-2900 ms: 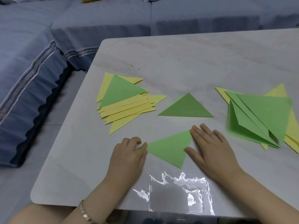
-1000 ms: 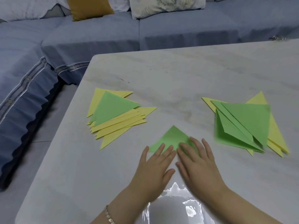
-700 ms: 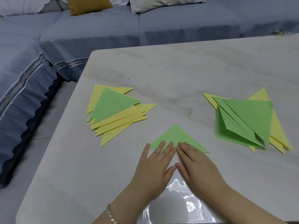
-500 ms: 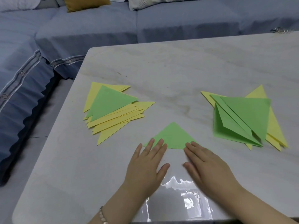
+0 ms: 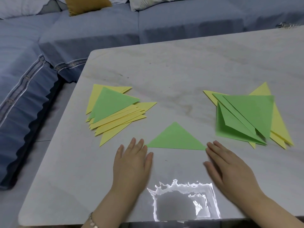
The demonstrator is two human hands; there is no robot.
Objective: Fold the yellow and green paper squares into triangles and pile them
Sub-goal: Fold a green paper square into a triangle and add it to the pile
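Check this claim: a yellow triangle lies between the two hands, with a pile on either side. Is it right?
No. The head view shows the triangle between the left hand and right hand is green, not yellow. The rest stands.

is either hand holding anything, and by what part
Nothing is held. Left hand and right hand lie flat on the table, fingers at the base corners of the green triangle.
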